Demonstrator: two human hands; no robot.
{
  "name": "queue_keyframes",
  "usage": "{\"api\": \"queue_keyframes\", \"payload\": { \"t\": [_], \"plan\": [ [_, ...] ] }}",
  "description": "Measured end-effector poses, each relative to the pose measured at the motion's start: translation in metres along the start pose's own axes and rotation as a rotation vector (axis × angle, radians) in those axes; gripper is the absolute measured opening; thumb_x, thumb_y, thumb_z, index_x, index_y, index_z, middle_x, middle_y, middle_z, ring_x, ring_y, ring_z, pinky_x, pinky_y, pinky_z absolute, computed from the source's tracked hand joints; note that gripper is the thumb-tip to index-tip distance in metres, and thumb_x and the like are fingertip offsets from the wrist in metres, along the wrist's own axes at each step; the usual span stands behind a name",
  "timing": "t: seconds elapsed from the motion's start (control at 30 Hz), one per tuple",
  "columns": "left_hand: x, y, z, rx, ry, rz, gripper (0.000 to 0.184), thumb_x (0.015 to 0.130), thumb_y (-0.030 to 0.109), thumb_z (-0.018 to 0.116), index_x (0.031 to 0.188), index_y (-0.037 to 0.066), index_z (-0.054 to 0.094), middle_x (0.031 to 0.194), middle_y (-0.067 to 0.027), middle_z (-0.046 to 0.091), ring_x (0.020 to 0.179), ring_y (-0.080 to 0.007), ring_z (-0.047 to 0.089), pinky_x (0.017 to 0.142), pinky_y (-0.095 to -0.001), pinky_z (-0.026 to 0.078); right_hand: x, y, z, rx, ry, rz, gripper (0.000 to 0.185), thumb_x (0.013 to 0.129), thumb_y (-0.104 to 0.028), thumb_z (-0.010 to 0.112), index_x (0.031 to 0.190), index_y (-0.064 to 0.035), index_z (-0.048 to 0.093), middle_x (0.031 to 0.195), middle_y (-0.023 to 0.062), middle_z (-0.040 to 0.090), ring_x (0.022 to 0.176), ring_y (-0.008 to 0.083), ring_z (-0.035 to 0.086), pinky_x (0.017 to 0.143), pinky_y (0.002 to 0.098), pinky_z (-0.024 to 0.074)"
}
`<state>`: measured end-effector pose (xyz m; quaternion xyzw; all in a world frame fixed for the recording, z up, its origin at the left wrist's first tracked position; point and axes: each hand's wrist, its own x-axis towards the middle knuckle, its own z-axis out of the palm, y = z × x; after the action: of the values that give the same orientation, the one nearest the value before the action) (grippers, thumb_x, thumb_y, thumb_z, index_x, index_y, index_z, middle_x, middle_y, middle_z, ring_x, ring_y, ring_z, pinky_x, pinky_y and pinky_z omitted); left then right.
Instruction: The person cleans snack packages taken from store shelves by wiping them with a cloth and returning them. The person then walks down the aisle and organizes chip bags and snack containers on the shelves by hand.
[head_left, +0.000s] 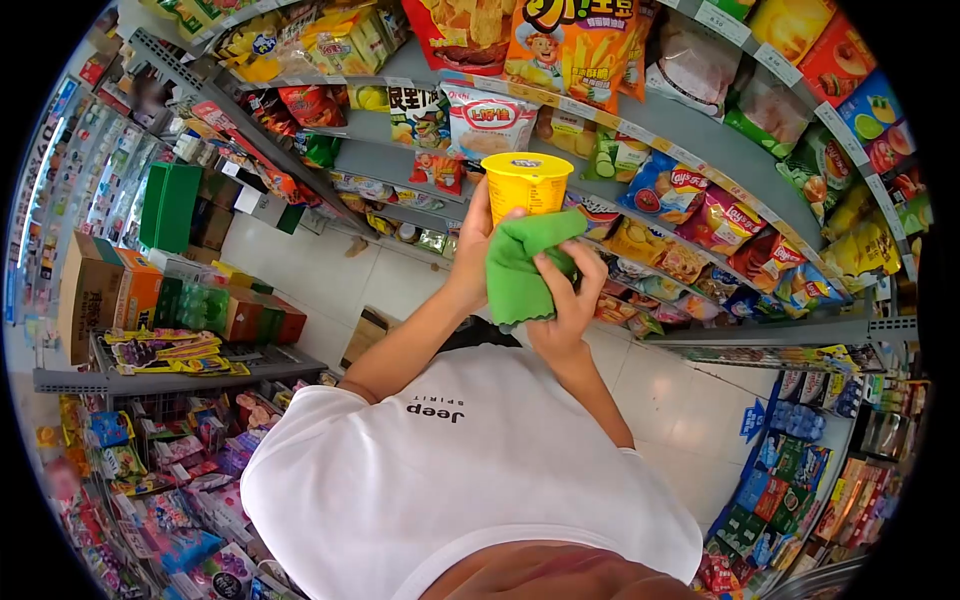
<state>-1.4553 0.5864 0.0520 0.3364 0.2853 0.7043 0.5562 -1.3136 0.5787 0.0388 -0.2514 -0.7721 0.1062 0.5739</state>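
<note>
Upright in front of the shelf is a yellow cup (527, 185) with a pale lid; it looks like a snack or instant food tub. My left hand (474, 245) is closed around its left side, fingers partly hidden behind it. A green cloth (520, 275) is bunched in my right hand (572, 290), pressed against the lower front of the cup. The cloth covers the cup's bottom and part of my fingers. Just beyond the cup lies a white snack bag (490, 122) on the shelf.
Curved shelves (640, 118) of chip bags rise ahead and to the right. At left, cardboard boxes (92, 295) and green bottles (203, 306) stand on a grey rack (150, 382). Tiled floor (330, 262) shows between the racks. Blue-wrapped goods (785, 470) are stacked at lower right.
</note>
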Motion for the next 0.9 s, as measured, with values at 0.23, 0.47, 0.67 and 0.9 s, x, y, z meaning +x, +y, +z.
{"api": "queue_keyframes", "payload": {
  "t": [0.23, 0.47, 0.67, 0.9],
  "plan": [
    [-0.02, -0.01, 0.003, -0.068, -0.065, -0.076, 0.069, 0.103, 0.019, 0.052, 0.156, 0.003, 0.01, 0.151, -0.0082, 0.034, 0.136, -0.0171, 0.036, 0.113, -0.032, 0.03, 0.02, 0.004, 0.001, 0.052, 0.263, 0.294, 0.038, 0.083, -0.001, 0.069, 0.12, -0.0014, 0.062, 0.128, 0.0164, 0.049, 0.119, 0.0306, 0.05, 0.1, 0.0384, 0.0411],
    [-0.005, 0.02, -0.008, 0.081, -0.066, 0.012, 0.082, 0.089, 0.011, 0.071, 0.152, 0.003, 0.02, 0.152, -0.0124, 0.035, 0.137, -0.0192, 0.039, 0.111, -0.034, 0.036, -0.001, -0.002, 0.004, -0.064, 0.101, 0.016, 0.043, 0.073, -0.006, 0.076, 0.115, -0.0062, 0.067, 0.119, 0.0161, 0.054, 0.111, 0.032, 0.053, 0.095, 0.0401, 0.0428],
    [-0.013, 0.023, -0.009, -0.05, -0.043, 0.013, 0.078, 0.086, 0.011, 0.073, 0.146, 0.009, 0.023, 0.139, -0.0094, 0.045, 0.127, -0.0181, 0.049, 0.104, -0.034, 0.044, 0.03, -0.013, 0.017, 0.066, 0.194, 0.257, 0.036, 0.08, 0.001, 0.071, 0.115, 0.0014, 0.064, 0.122, 0.0169, 0.052, 0.112, 0.0308, 0.054, 0.095, 0.0384, 0.0439],
    [-0.008, 0.034, -0.03, -0.129, -0.036, -0.025, 0.052, 0.104, 0.025, 0.046, 0.146, 0.01, 0.021, 0.139, -0.0106, 0.045, 0.13, -0.0186, 0.045, 0.109, -0.0361, 0.037, 0.013, -0.002, 0.026, 0.079, 0.117, 0.171, 0.039, 0.076, -0.003, 0.075, 0.114, 0.0, 0.065, 0.119, 0.0162, 0.054, 0.108, 0.0289, 0.055, 0.094, 0.0366, 0.0441]
  ]
}}
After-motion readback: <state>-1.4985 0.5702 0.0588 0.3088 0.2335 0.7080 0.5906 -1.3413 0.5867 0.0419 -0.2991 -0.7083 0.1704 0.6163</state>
